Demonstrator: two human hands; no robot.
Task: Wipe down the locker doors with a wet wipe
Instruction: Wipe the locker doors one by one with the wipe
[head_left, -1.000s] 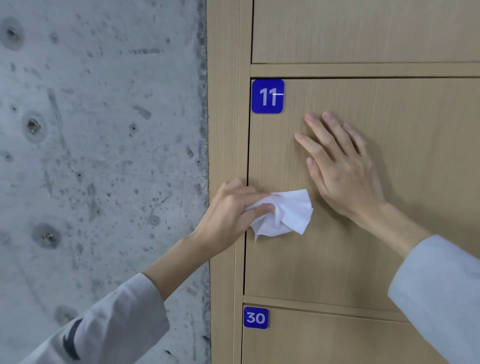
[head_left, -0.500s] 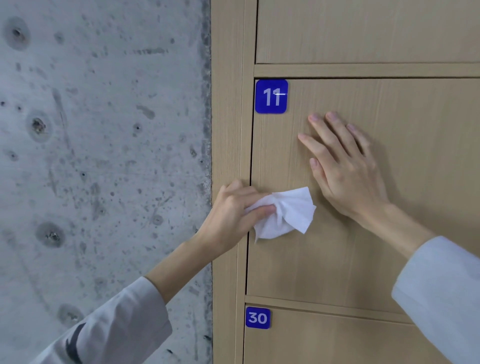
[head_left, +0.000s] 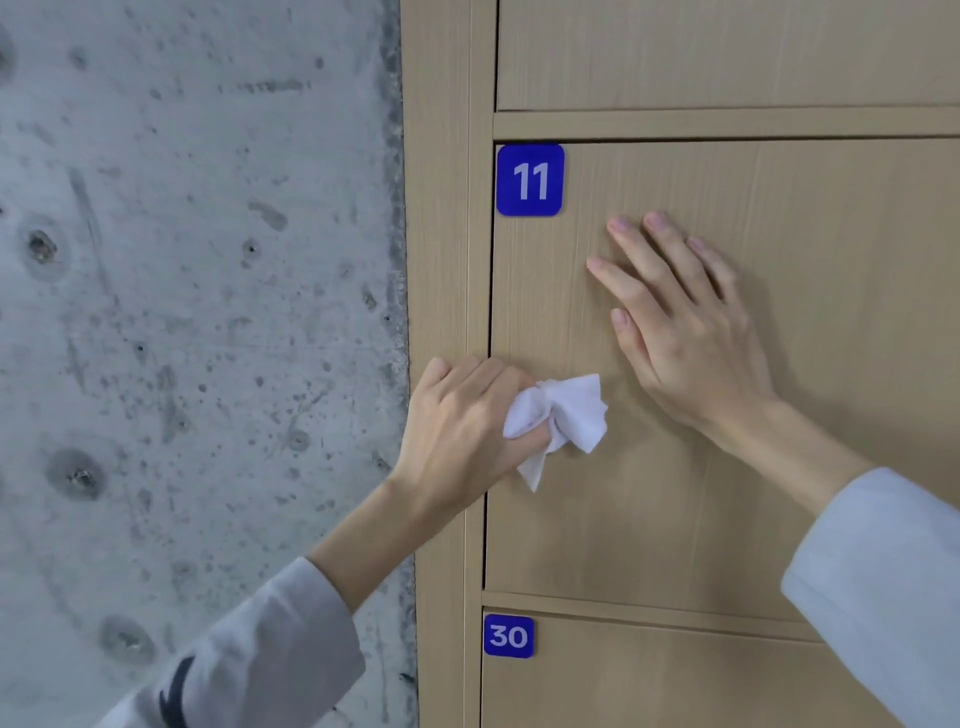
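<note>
Wipe (head_left: 563, 418), bunched in left hand (head_left: 462, 431), trails rightward across locker door (head_left: 675, 519); right hand (head_left: 685, 332) presses flat.

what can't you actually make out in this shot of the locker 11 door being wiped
Head view, the only one:
- Locker 11 door: its right side is cut off by the frame edge, so any handle or lock is unseen.
- Door under the right hand: covered by the palm.
- Wet wipe: bunched; the left hand hides part of it, and its wetness cannot be judged.
- Locker 30 door: cut off by the bottom edge and the right sleeve.
</note>
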